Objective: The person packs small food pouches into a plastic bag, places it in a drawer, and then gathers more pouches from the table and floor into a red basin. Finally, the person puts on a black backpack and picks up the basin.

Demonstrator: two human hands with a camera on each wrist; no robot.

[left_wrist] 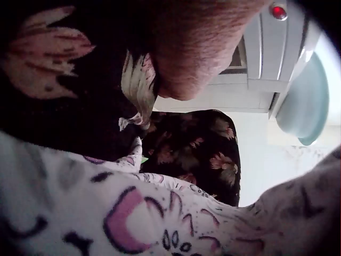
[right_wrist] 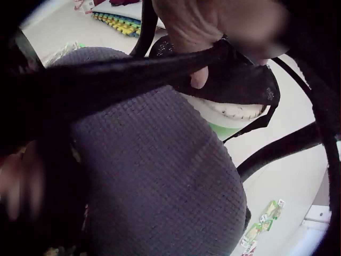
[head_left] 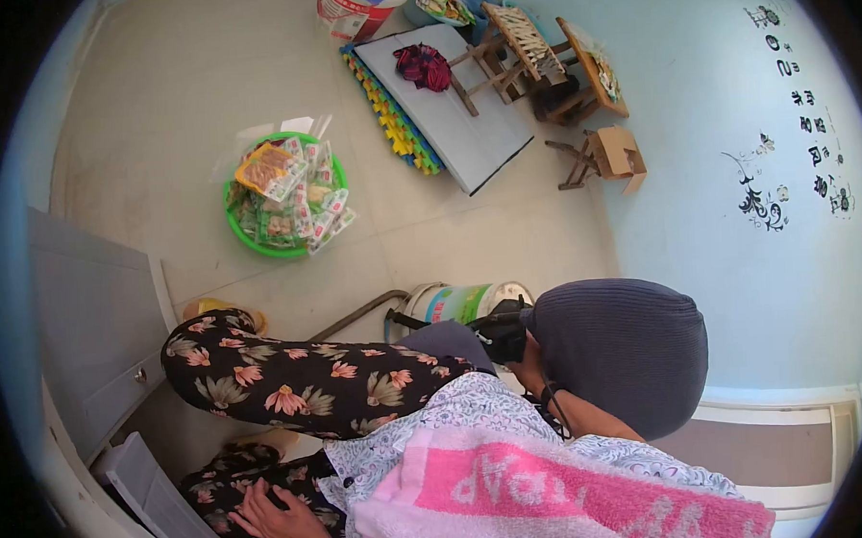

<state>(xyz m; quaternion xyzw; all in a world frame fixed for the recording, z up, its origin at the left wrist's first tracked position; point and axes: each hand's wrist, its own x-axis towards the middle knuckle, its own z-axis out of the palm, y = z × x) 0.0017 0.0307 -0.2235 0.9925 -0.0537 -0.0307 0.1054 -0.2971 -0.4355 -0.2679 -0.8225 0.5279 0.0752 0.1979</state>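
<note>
My left hand (head_left: 274, 518) rests on the black floral trousers (head_left: 292, 386) over the leg, fingers loosely extended. In the left wrist view only the skin of that hand's wrist side (left_wrist: 197, 53) shows against the trousers, its fingers hidden. At the chair's side my right hand (head_left: 528, 369) grips a black fabric item with straps (head_left: 501, 333). The right wrist view shows the thumb against this dark cloth (right_wrist: 234, 85), which has a small mesh patch; a black cord hangs from the hand. Close by is the chair's ribbed grey backrest (head_left: 618, 357).
A white bucket (head_left: 466, 301) stands just beyond the chair. On the floor sits a green basket (head_left: 232, 225) heaped with packaged food. Further off lie a grey folded board (head_left: 414, 106) on foam mats and several wooden stools (head_left: 527, 44). A grey cabinet (head_left: 92, 322) borders the left.
</note>
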